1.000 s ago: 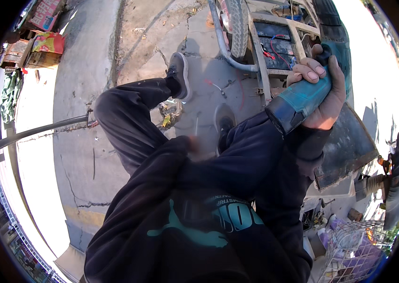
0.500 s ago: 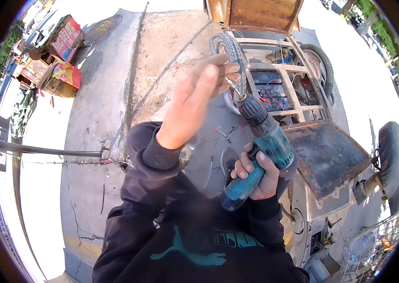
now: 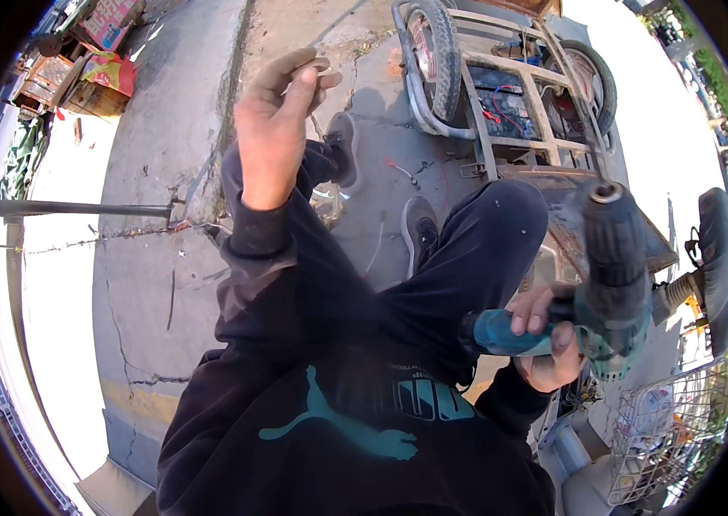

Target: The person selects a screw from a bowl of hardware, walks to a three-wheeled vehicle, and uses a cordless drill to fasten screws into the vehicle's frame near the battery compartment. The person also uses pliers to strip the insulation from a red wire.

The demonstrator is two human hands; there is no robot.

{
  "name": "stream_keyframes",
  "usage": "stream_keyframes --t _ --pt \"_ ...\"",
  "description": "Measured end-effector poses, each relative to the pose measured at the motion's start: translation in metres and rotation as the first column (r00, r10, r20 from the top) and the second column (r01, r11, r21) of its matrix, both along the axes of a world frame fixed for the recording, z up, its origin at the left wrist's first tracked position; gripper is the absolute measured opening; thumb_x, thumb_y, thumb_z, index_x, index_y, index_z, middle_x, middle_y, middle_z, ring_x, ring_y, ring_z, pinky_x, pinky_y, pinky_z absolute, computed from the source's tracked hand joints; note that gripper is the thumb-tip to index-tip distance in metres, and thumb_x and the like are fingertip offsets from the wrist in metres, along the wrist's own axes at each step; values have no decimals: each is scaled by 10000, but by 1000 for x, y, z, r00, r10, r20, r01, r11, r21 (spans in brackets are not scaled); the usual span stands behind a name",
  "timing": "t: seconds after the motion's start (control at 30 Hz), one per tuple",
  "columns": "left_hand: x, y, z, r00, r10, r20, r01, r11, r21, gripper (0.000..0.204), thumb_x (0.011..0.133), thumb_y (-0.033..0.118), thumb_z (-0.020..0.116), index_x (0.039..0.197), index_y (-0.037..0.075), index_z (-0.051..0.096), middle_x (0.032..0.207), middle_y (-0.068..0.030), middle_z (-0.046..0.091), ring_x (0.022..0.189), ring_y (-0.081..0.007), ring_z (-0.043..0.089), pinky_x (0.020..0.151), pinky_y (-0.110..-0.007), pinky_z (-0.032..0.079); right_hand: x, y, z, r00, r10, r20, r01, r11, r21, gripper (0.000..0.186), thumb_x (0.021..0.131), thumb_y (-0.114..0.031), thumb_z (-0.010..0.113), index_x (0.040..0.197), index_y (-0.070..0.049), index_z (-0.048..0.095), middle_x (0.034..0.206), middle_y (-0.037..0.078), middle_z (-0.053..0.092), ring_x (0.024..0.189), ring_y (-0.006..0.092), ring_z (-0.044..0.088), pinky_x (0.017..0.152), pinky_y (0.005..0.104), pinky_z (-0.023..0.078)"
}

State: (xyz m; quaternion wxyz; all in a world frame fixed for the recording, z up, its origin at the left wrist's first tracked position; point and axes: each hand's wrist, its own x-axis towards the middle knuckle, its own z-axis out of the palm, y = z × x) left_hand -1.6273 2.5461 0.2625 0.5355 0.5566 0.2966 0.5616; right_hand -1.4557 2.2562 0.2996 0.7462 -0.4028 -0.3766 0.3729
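My right hand [image 3: 549, 344] is wrapped round the grip of a teal and black cordless drill [image 3: 613, 310], raised at the right beside my knee. Its chuck faces away from me, and a thin bit rises from it, blurred. At the upper left my left hand [image 3: 274, 129] is held up over my left leg, well apart from the drill. Its fingers are curled together, with a small pale thing that I cannot make out at the fingertips.
Beyond my feet lies a rusty cart frame [image 3: 540, 86] with spoked wheels [image 3: 440, 64] and black batteries [image 3: 502, 103]. A black saddle [image 3: 717, 271] and wire basket [image 3: 669, 421] stand at right. Wooden crates [image 3: 101, 90] are far left, near a dark pole [image 3: 80, 209].
My left hand has come away from the drill's front end and moved left. The drill has swung right and nearer to me. My view has shifted, with more of my legs showing.
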Motion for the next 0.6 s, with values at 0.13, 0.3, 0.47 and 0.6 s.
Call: stream_keyframes --t 0.13,0.3,0.47,0.6 --pt "36 19 -140 799 -147 -583 77 987 -143 261 902 128 640 1101 -41 661 835 -115 722 747 -125 697 659 -260 530 39 -73 31 983 -168 70 163 984 68 432 914 -278 631 1223 4 523 772 25 499 655 164 523 731 349 428" --pt "25 -21 -379 526 -413 -743 -74 849 -524 313 804 252 671 1028 40 721 873 -130 724 817 -237 700 771 -320 539 70 -126 -28 988 -99 123 126 963 -239 437 871 -297 679 1151 6 535 711 35 504 651 160 512 716 337 424" --pt "36 -91 -400 50 -320 -946 176 935 -307 302 819 297 648 998 74 744 993 -181 710 954 -308 681 854 -386 524 49 -174 -87 967 -183 180 252 544 -800 497 792 -213 719 1159 86 569 742 105 596 682 203 599 656 313 493" --pt "29 -75 -409 18 -315 -949 136 941 -309 290 823 286 639 988 71 744 986 -184 709 947 -309 681 849 -391 524 38 -159 -157 933 -79 351 356 344 -869 270 807 -129 765 1030 -2 679 871 41 699 748 139 643 693 296 509"
